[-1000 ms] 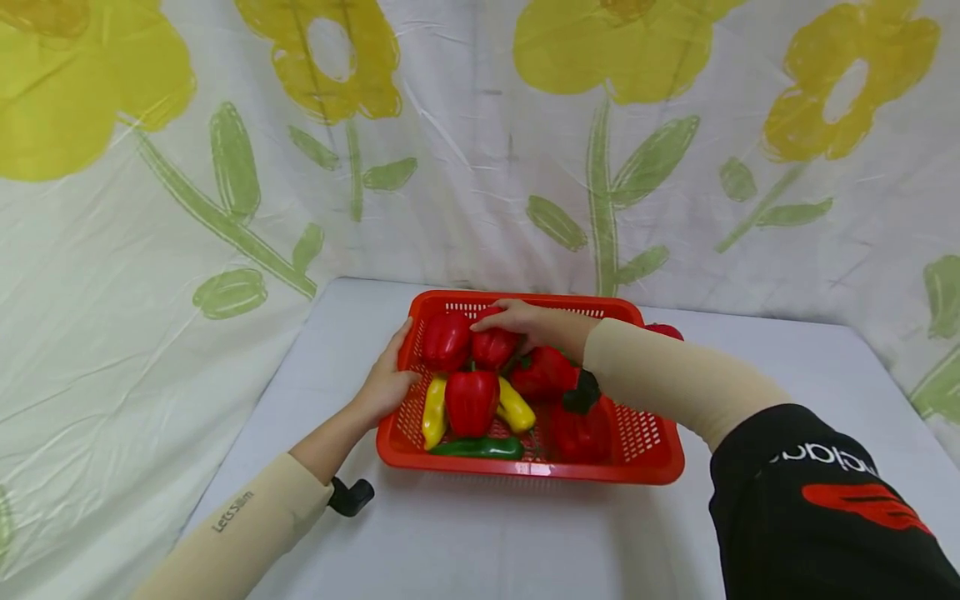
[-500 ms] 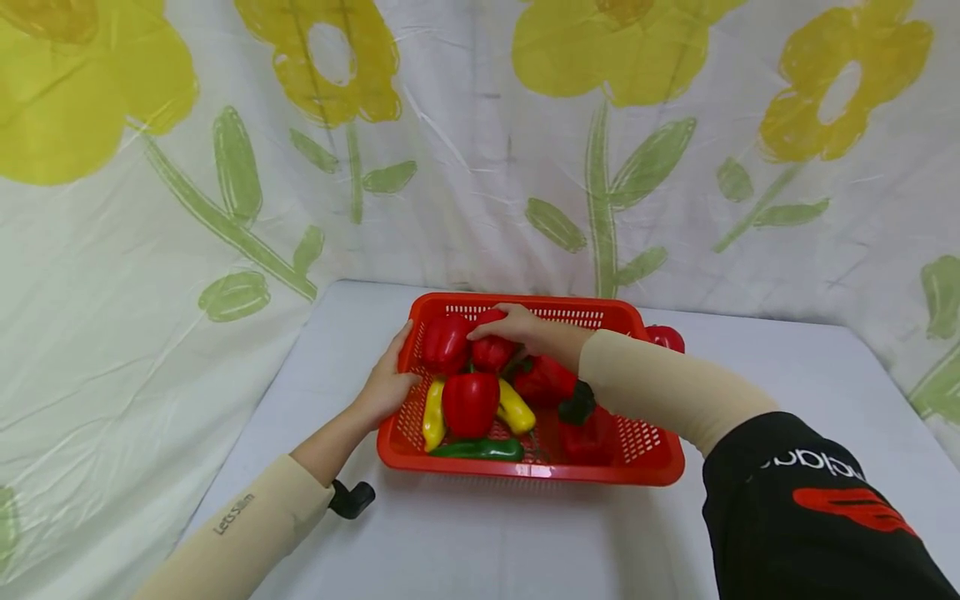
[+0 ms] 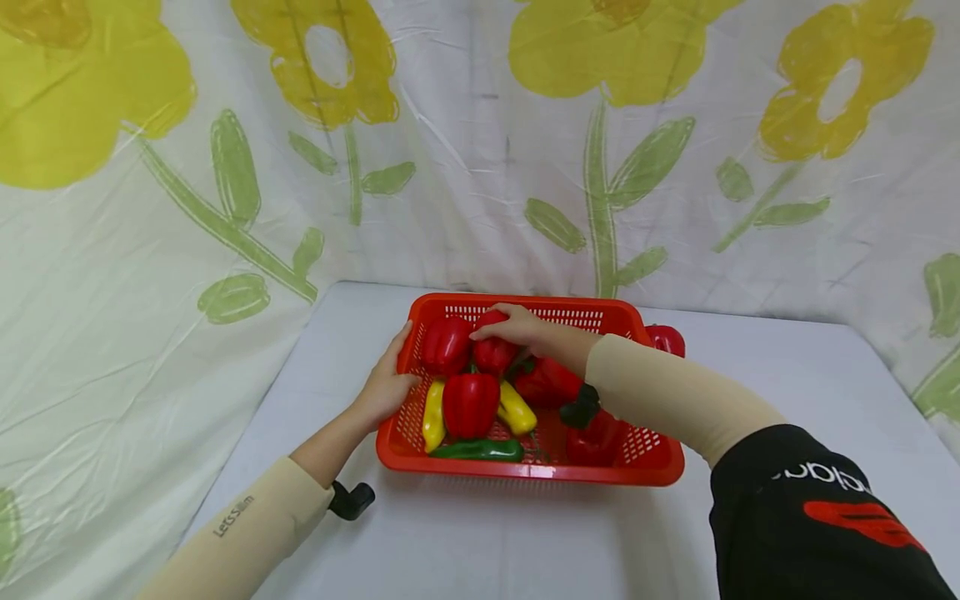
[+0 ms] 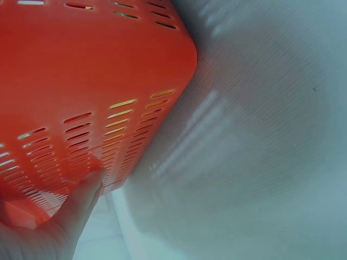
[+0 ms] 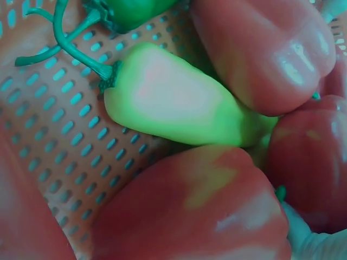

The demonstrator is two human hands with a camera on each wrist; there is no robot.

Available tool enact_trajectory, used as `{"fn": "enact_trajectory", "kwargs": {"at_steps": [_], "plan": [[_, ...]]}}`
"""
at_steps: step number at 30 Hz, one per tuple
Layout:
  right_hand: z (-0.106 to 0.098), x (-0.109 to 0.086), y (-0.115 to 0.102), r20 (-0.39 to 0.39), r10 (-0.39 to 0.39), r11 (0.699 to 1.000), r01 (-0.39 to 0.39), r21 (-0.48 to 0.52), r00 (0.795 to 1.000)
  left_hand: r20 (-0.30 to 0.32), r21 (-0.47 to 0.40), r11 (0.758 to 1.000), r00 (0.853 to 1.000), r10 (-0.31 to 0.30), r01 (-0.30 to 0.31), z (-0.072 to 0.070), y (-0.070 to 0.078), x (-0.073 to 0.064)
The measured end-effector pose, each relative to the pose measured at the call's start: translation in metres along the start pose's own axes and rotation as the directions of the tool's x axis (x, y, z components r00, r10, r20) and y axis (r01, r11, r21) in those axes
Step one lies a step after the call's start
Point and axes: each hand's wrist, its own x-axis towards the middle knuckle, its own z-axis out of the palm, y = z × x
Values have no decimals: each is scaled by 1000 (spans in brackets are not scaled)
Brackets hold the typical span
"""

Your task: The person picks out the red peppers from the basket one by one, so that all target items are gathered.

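On a white table before flowered cloth, left hand grips basket, right hand a red pepper.

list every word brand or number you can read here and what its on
"LetsSlim": beige left sleeve, small print.
"...idas": black right sleeve, start curved out of view, probably "adidas".
Red mark below it: no readable letters.
Red basket, red bell pepper: no text visible.

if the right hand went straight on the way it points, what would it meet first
Probably the red bell pepper in the far left corner of the red basket, just past the right hand, which grips the neighbouring red pepper. Exact depth between fingertips and corner pepper is unclear.
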Motion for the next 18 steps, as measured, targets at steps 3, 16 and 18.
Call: {"fn": "enact_trajectory", "kwargs": {"at_steps": [3, 16, 18], "plan": [[-3, -2, 1, 3, -26, 999, 26, -38, 1000, 0, 3, 1000, 1000, 0, 0, 0, -1, 1], [-17, -19, 0, -14, -143, 990, 142, -24, 990, 2, 6, 1000, 1000, -13, 12, 0, 2, -1], [-19, -23, -1, -9, -159, 987, 158, -26, 987, 0, 9, 1000, 1000, -13, 13, 0, 2, -1]]}}
